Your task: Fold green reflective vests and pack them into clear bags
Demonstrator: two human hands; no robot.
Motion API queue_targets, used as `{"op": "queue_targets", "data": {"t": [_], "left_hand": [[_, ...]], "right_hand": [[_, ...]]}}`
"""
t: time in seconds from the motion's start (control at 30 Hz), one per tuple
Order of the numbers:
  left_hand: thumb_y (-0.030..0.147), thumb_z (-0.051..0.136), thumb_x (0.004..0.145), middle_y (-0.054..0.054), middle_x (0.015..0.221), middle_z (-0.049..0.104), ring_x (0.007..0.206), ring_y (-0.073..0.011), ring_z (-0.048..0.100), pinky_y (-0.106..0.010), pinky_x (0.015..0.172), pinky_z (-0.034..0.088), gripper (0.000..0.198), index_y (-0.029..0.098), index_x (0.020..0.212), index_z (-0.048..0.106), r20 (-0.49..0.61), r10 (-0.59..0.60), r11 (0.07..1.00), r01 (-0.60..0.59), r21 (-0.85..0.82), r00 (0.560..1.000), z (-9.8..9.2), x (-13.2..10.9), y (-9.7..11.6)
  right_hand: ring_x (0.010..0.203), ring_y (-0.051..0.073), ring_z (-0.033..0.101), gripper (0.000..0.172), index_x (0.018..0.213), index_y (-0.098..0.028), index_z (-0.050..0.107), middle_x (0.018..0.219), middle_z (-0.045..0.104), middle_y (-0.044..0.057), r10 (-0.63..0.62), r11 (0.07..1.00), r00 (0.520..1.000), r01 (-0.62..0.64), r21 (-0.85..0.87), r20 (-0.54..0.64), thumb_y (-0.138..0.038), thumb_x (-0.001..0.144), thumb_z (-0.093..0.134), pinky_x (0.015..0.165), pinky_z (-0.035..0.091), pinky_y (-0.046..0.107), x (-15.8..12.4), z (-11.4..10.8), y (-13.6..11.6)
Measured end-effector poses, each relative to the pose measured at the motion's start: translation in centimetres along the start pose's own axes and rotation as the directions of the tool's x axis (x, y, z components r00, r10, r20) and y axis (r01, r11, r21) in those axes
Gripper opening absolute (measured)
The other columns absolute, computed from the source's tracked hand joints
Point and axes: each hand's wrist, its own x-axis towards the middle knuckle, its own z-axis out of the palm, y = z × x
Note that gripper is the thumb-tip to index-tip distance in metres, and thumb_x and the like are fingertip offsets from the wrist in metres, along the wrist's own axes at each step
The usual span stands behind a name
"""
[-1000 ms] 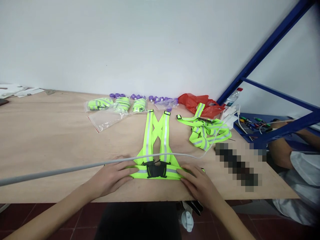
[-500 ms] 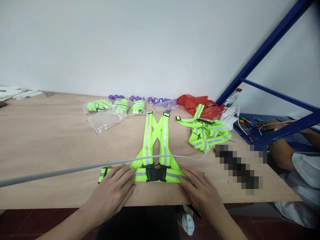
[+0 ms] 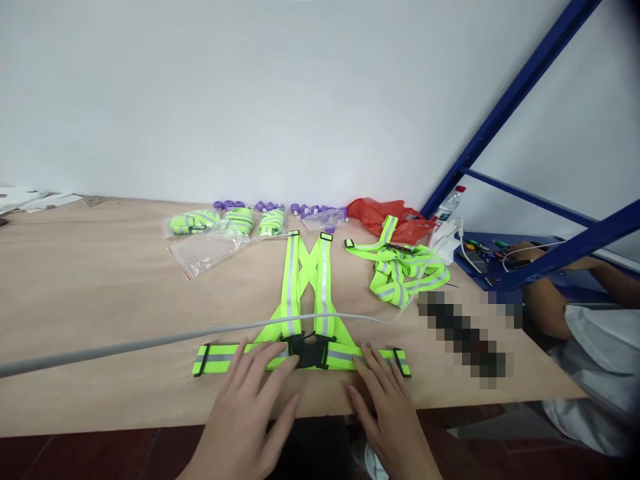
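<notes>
A neon-yellow reflective vest (image 3: 324,280) of elastic straps lies flat on the wooden table, its two shoulder straps pointing away from me and crossing behind. Its waist belt runs left to right along the near side, with a black buckle (image 3: 309,353) in the middle. My left hand (image 3: 253,393) rests with spread fingers over the belt, left of the buckle. On the other side, my right hand (image 3: 385,400) touches the belt with its fingertips, fingers stretched out. Black sliders show at both belt ends. A grey cable (image 3: 215,330) passes above the vest.
Beyond the vest lie bagged rolled vests (image 3: 239,222), an empty clear bag (image 3: 207,253) and purple pieces (image 3: 265,206). A tangled vest (image 3: 400,273), a red plastic bag (image 3: 387,217) and a bottle (image 3: 447,205) are at right. Another person's arm (image 3: 545,307) is beside the blue frame (image 3: 530,73).
Both hands have shifted inward along the belt, uncovering its two ends. The left hand's fingers have spread, now reaching near the buckle. The view has shifted slightly.
</notes>
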Motion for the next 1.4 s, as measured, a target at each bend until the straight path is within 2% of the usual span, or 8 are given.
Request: {"op": "queue_targets", "data": {"t": [0.17, 0.37, 0.53, 0.7, 0.83, 1.0, 1.23, 1.4], "left_hand": [[0.024, 0.053, 0.093, -0.007, 0.155, 0.048, 0.142, -0.034, 0.041, -0.068, 0.117, 0.029, 0.054, 0.03, 0.147, 0.049, 0.16, 0.032, 0.999, -0.027, -0.033, 0.987, 3.3, 1.4, 3.2], [0.024, 0.05, 0.097, -0.003, 0.165, 0.034, 0.152, -0.0326, 0.028, -0.073, 0.119, 0.013, 0.059, 0.035, 0.154, 0.038, 0.282, -0.025, 0.998, 0.038, -0.04, 0.959, 6.0, 0.9, 3.2], [0.049, 0.044, 0.102, -0.002, 0.168, 0.026, 0.154, -0.0346, 0.022, -0.079, 0.115, 0.014, 0.058, 0.039, 0.158, 0.029, 0.341, -0.038, 0.995, 0.067, -0.073, 0.939, 6.0, 0.8, 3.0], [0.067, 0.054, 0.092, -0.005, 0.17, 0.019, 0.155, -0.0384, 0.017, -0.081, 0.114, 0.013, 0.079, 0.036, 0.159, 0.027, 0.359, -0.01, 1.0, 0.016, -0.014, 0.933, 6.3, 0.9, 3.0], [0.055, 0.063, 0.091, -0.008, 0.169, 0.021, 0.155, -0.0385, 0.018, -0.081, 0.113, 0.015, 0.079, 0.034, 0.159, 0.029, 0.419, -0.016, 0.999, 0.001, 0.036, 0.908, 5.8, 1.4, 3.1], [0.033, 0.049, 0.099, -0.005, 0.17, 0.018, 0.156, -0.0354, 0.016, -0.081, 0.113, 0.016, 0.062, 0.034, 0.158, 0.03, 0.469, -0.013, 1.0, 0.004, 0.021, 0.883, 5.3, 1.7, 3.2], [0.027, 0.063, 0.086, -0.012, 0.162, 0.038, 0.153, -0.0351, 0.024, -0.077, 0.117, 0.013, 0.069, 0.029, 0.152, 0.042, 0.488, -0.032, 0.999, 0.028, 0.015, 0.872, 4.6, 1.8, 3.5], [0.026, 0.066, 0.085, -0.009, 0.167, 0.028, 0.154, -0.0351, 0.019, -0.079, 0.116, 0.013, 0.076, 0.032, 0.155, 0.036, 0.451, -0.024, 1.0, 0.029, -0.003, 0.892, 4.6, 1.8, 3.4]], "right_hand": [[0.139, 0.031, 0.052, 0.044, 0.145, -0.023, 0.051, 0.152, 0.053, 0.013, -0.016, 0.998, 1.0, 0.016, -0.068, 0.004, -0.033, 0.102, 0.043, 0.108, 0.047, 0.053, -0.2, 0.2, 0.3], [0.139, 0.032, 0.052, 0.044, 0.143, -0.022, 0.054, 0.151, 0.054, 0.011, -0.004, 0.987, 1.0, 0.001, -0.158, -0.019, -0.036, 0.103, 0.042, 0.115, 0.036, 0.058, -0.3, 0.4, -0.4], [0.137, 0.034, 0.054, 0.042, 0.138, -0.024, 0.058, 0.15, 0.055, 0.012, 0.046, 0.99, 0.999, -0.045, -0.131, 0.009, -0.037, 0.103, 0.041, 0.113, 0.034, 0.065, -0.3, 1.2, -0.3], [0.135, 0.035, 0.055, 0.042, 0.133, -0.026, 0.064, 0.146, 0.059, 0.012, 0.136, 0.989, 0.985, -0.128, -0.081, 0.103, -0.042, 0.101, 0.043, 0.11, 0.038, 0.067, 0.8, 0.5, -0.2], [0.133, 0.034, 0.057, 0.045, 0.133, -0.022, 0.065, 0.143, 0.061, 0.014, 0.177, 0.983, 0.952, -0.186, 0.012, 0.249, -0.044, 0.102, 0.041, 0.11, 0.041, 0.063, 3.0, -2.2, -1.9], [0.148, 0.029, 0.039, 0.058, 0.151, -0.015, 0.048, 0.157, 0.046, 0.015, 0.004, 0.977, 0.943, -0.075, 0.201, 0.334, -0.046, 0.102, 0.043, 0.121, 0.035, 0.048, 6.9, -3.9, -4.4], [0.156, 0.029, 0.022, 0.074, 0.156, -0.012, 0.038, 0.165, 0.029, 0.018, -0.013, 0.952, 0.834, -0.158, 0.261, 0.552, -0.062, 0.101, 0.035, 0.125, 0.019, 0.048, 11.8, -1.0, -3.3], [0.158, 0.028, 0.008, 0.085, 0.164, -0.014, 0.014, 0.17, 0.014, 0.016, 0.048, 0.984, 0.798, -0.143, 0.11, 0.6, -0.068, 0.099, 0.025, 0.124, 0.009, 0.047, 14.8, 1.1, -1.3]]}}
